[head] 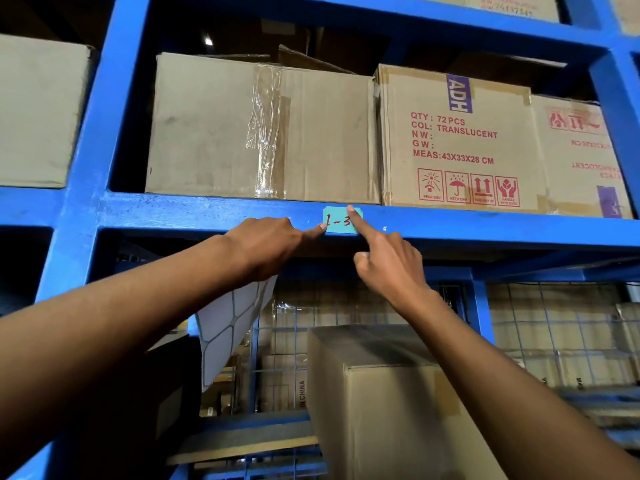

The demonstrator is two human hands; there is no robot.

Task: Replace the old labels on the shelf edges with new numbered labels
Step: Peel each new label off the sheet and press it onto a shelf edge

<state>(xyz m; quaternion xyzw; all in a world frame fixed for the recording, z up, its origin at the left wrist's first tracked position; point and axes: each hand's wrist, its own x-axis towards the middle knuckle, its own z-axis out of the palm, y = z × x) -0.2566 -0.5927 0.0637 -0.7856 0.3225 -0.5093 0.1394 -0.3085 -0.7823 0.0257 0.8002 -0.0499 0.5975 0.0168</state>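
Note:
A small teal label (pixel 338 224) with red handwriting "1-3" sits on the front edge of the blue shelf beam (pixel 173 213). My left hand (pixel 266 244) presses its forefinger on the label's left edge while its other fingers pinch a white sheet of label backing (pixel 230 323) that hangs below the wrist. My right hand (pixel 388 261) points its forefinger up onto the label's upper right corner, covering part of the writing, with the other fingers curled.
Cardboard boxes stand on the shelf above: a plain taped one (pixel 263 126) and a printed one (pixel 457 136). A blue upright post (pixel 90 133) is at the left. Below, a box (pixel 388 393) sits close in front of wire mesh (pixel 554 327).

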